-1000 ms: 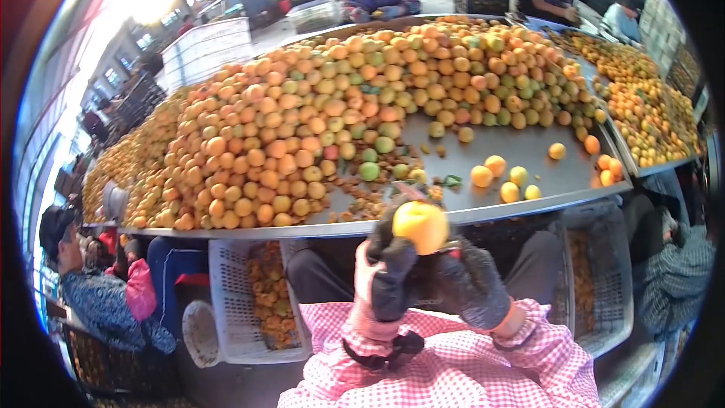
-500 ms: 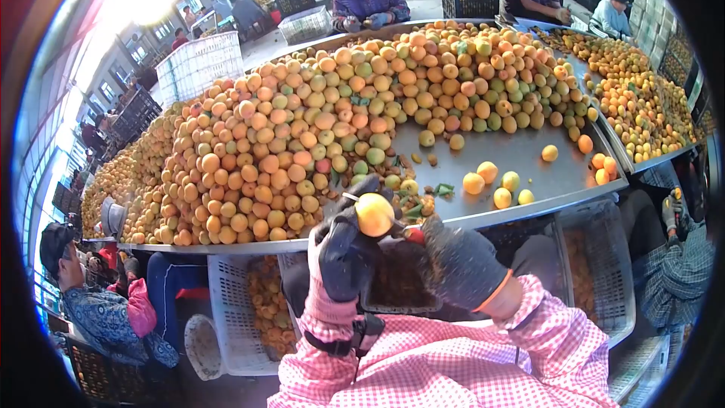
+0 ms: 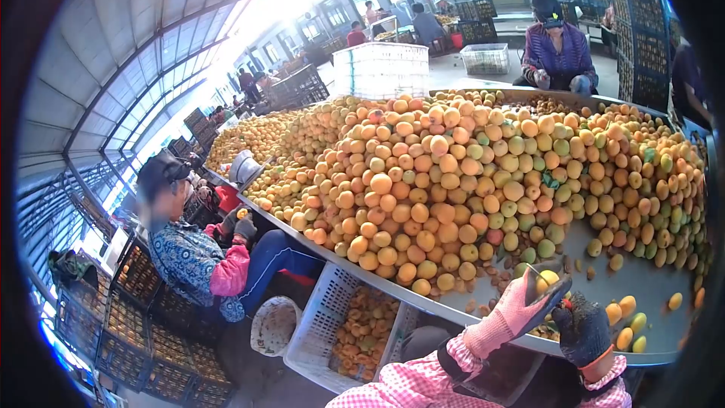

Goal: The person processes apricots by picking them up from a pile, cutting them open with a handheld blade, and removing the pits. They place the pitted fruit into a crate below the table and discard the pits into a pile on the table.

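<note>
My left hand [image 3: 522, 304], in a pink glove with dark palm and fingers, is closed around a yellow-orange apricot [image 3: 547, 280] over the front edge of the metal table. A thin pale stick or blade shows beside this fruit. Close by on the right, my right hand [image 3: 582, 326], in a dark glove, is closed on a small tool whose red end [image 3: 566, 304] shows by the fruit. Beyond both hands lies a large heap of apricots [image 3: 423, 181]. A few loose apricots [image 3: 627, 317] rest right of my right hand.
Below the table edge stands a white crate [image 3: 321, 325] of split apricots, with a white bucket [image 3: 275, 325] beside it. A co-worker [image 3: 200, 249] sits at the left, another [image 3: 559, 53] across the table. Stacked dark crates [image 3: 151, 332] stand at lower left.
The view has swung left, so the hands and the heap appear farther right. The apricot remains in my left hand, which has tilted, and the left co-worker shows more fully.
</note>
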Demonstrator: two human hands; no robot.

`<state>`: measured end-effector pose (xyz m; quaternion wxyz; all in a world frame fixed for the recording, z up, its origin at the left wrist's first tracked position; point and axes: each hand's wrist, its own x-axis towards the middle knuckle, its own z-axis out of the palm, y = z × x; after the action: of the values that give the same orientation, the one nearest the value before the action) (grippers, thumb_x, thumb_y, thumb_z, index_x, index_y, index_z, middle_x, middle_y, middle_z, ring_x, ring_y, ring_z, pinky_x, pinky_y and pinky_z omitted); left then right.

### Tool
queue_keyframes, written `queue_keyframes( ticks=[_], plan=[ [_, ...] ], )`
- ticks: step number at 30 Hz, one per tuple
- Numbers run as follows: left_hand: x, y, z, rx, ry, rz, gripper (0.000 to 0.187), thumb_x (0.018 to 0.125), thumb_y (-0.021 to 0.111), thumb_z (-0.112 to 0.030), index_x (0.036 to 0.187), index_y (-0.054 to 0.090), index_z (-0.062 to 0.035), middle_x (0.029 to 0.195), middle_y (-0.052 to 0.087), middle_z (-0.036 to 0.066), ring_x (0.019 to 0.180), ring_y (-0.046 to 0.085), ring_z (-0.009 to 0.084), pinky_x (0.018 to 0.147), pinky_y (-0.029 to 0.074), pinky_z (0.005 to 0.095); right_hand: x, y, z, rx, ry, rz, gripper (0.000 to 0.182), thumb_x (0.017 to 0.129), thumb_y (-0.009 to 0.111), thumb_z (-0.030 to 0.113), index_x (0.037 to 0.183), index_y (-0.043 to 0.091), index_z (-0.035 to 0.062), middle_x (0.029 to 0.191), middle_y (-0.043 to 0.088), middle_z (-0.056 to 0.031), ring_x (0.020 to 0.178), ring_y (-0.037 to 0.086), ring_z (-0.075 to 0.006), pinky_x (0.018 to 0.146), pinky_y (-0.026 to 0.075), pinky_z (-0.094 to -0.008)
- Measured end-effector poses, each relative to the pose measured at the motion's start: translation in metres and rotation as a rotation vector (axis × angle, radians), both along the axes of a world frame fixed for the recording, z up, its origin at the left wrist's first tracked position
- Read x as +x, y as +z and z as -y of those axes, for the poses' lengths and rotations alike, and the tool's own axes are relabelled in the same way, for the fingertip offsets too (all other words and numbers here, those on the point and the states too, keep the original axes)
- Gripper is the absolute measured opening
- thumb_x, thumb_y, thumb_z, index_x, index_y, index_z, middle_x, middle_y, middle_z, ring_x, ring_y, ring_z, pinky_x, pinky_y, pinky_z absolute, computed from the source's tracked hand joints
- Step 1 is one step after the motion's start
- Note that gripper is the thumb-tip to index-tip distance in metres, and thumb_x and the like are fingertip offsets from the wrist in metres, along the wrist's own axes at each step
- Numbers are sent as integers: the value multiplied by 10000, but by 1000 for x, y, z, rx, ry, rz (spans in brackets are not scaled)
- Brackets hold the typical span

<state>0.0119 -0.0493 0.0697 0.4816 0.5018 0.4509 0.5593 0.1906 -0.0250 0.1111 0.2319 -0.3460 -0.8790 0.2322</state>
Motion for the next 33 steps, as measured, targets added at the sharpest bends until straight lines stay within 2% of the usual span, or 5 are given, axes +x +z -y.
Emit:
queue_keyframes(
  ticks=[16,23,24,27,33],
  plan=[
    [-29,-13,-39,-245,-240,14,509,844,633,-150,1292,427,-23,1184,556,136,1116,525,202,957,404,336,-9,-36,-65,-518,72,-133,285,876,545,207,1058,596,-6,858,626,-193,805,595,-364,702,445,-397],
    [-40,-22,-38,-418,-225,112,543,755,657,-78,1265,482,-9,1130,586,88,1073,505,144,940,405,293,6,-93,-54,-195,140,-78,192,849,576,89,1022,608,13,889,603,-196,791,571,-343,679,460,-394],
    [-43,-38,-33,-393,-198,86,569,763,633,-33,1302,452,-8,1171,564,72,1087,502,135,950,405,285,7,-102,-57,419,261,56,222,868,574,143,1062,606,40,846,619,-180,775,593,-330,664,469,-389],
    [-29,-5,-30,-355,-314,176,622,780,605,46,1360,389,-22,1271,514,65,1117,499,117,957,410,267,-10,-67,-49,-463,80,-162,269,853,560,140,1103,603,52,825,630,-142,748,611,-327,670,485,-383],
    [-32,-14,-21,-564,-283,171,562,712,630,-129,1230,497,42,873,635,110,615,569,139,520,435,228,-4,-70,-47,-325,15,72,318,931,473,328,1070,602,73,787,637,-195,703,624,-360,593,487,-429]
  ],
)
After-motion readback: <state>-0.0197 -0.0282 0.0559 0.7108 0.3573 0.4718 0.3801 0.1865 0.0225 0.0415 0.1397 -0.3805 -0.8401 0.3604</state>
